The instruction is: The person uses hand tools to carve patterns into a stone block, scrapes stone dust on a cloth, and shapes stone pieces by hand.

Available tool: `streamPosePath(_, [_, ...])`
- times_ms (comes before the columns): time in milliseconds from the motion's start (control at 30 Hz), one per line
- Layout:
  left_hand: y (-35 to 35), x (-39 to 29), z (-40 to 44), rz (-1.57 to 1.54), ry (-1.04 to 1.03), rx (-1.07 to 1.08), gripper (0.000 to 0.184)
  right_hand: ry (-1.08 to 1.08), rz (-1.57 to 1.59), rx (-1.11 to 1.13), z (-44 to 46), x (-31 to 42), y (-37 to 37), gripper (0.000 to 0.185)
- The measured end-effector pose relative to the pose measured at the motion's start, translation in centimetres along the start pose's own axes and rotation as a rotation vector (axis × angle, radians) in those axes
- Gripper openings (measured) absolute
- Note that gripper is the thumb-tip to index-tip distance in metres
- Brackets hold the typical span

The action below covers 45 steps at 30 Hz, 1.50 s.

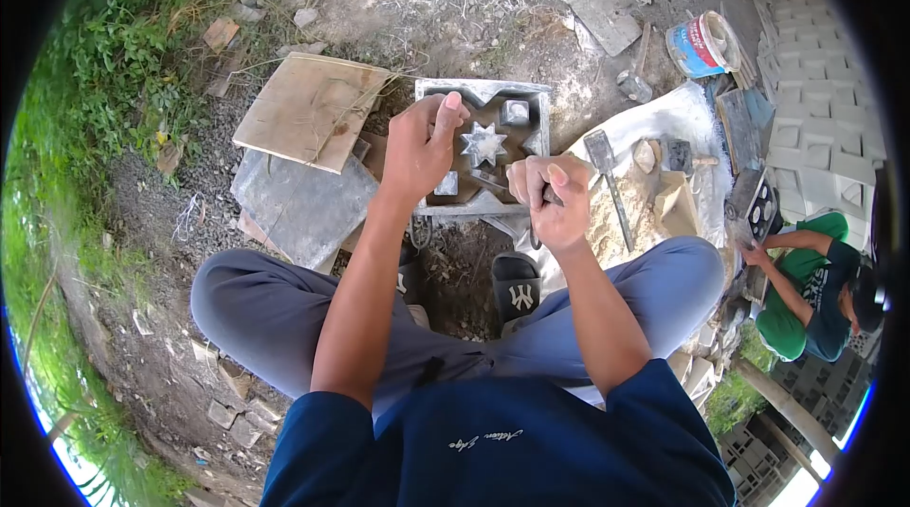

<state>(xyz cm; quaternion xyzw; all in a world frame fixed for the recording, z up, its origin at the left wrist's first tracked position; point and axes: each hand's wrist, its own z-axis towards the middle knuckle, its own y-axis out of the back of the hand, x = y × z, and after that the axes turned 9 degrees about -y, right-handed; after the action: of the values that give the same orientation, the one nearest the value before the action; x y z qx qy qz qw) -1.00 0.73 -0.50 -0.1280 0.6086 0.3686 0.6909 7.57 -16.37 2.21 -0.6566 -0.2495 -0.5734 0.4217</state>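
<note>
A square metal mould [483,87] lies on the ground before my feet, with a star-shaped piece [484,144] at its centre and small square blocks near its corners. Over the mould's left side is my left hand [422,142], its fingers curled in and thumb up; what they hold, if anything, is hidden. My right hand [555,194] is closed at the mould's lower right edge. A small dark part shows between its fingers, too little to identify. Right of that hand, a flat-headed tool [614,187] with a long dark handle rests on the sandy sack.
A white sack [668,109] carries sandy powder, stones and a hammer-like tool. Boards [313,109] lie left of the mould. A paint bucket [703,45] is at the upper right. Another person [820,284] sits at the far right, hands at a dark mould. Patterned blocks line the right side.
</note>
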Motion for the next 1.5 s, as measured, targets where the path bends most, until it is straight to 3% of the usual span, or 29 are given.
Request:
streamPosePath(67, [-0.1, 0.3, -0.2, -0.008, -0.025, -0.037, 0.049, 0.018, 0.013, 0.031, -0.2, 0.1, -0.2, 0.063])
streamPosePath(100, [0.4, -0.2, -0.3, 0.020, 0.027, 0.032, 0.057, -0.003, 0.001, 0.035, 0.0, -0.2, -0.1, 0.063])
streamPosePath(300, [0.4, 0.1, 0.0, 0.009, 0.036, 0.043, 0.058, 0.052, 0.052, 0.050, -0.5, 0.9, -0.6, 0.059])
streamPosePath(400, [0.2, 0.2, -0.3, 0.010, 0.015, 0.034, 0.057, -0.081, -0.007, 0.085, 0.4, -0.6, -0.2, 0.057])
streamPosePath(600, [0.1, 0.5, -0.2, 0.014, 0.028, 0.023, 0.055, 0.033, -0.008, 0.185, -0.4, 0.3, -1.1, 0.056])
streamPosePath(667, [0.1, -0.2, 0.0, 0.002, 0.033, 0.048, 0.054, -0.043, -0.025, 0.155, 0.2, -1.4, -0.7, 0.061])
streamPosePath(1067, [0.2, 0.2, 0.3, 0.018, -0.002, 0.045, 0.054, 0.119, -0.023, 0.031, -0.1, -0.7, -2.0, 0.058])
streamPosePath(1133, [0.1, 0.1, -0.3, 0.007, 0.009, 0.043, 0.054, 0.062, -0.024, 0.026, 0.1, -1.4, -1.8, 0.058])
streamPosePath(1200, [0.0, -0.1, 0.1, 0.030, 0.010, 0.073, 0.054, 0.101, -0.146, -0.022, 0.6, -1.7, -1.8, 0.060])
streamPosePath(1500, [0.0, -0.1, 0.0, 0.018, -0.003, 0.048, 0.051, 0.137, -0.001, -0.035, 0.0, -1.8, -2.3, 0.058])
